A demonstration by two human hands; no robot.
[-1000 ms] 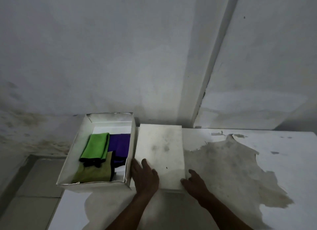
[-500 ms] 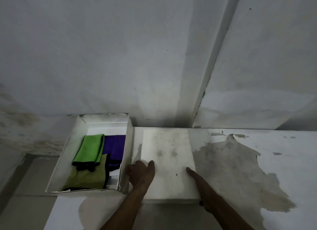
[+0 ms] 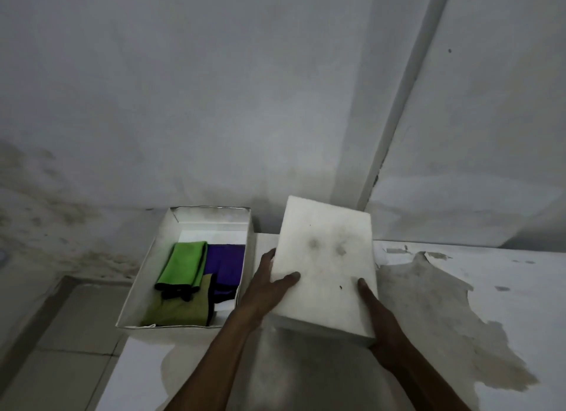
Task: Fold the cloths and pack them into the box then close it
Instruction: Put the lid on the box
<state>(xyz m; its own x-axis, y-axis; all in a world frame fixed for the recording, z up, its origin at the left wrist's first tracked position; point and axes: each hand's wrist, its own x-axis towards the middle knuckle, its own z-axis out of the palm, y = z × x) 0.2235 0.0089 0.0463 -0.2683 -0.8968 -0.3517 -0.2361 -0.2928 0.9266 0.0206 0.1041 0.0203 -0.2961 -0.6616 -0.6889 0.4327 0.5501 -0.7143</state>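
Note:
An open white box (image 3: 139, 283) sits at the table's left edge. Inside lie a folded bright green cloth (image 3: 183, 265), a purple cloth (image 3: 226, 265) and an olive cloth (image 3: 180, 311). The white box lid (image 3: 326, 263) is raised off the table to the right of the box, its far end tilted up. My left hand (image 3: 263, 288) grips the lid's left edge, thumb on top. My right hand (image 3: 381, 328) grips its near right corner, thumb on top and fingers hidden beneath.
The white table (image 3: 505, 303) has a large patch of peeled, stained surface on the right. A grey wall stands right behind the box and table. Tiled floor (image 3: 52, 334) lies below on the left.
The lid lay flat on the table with both hands at its near edge. Both hands have taken hold of it and lifted it, its far end tilting up.

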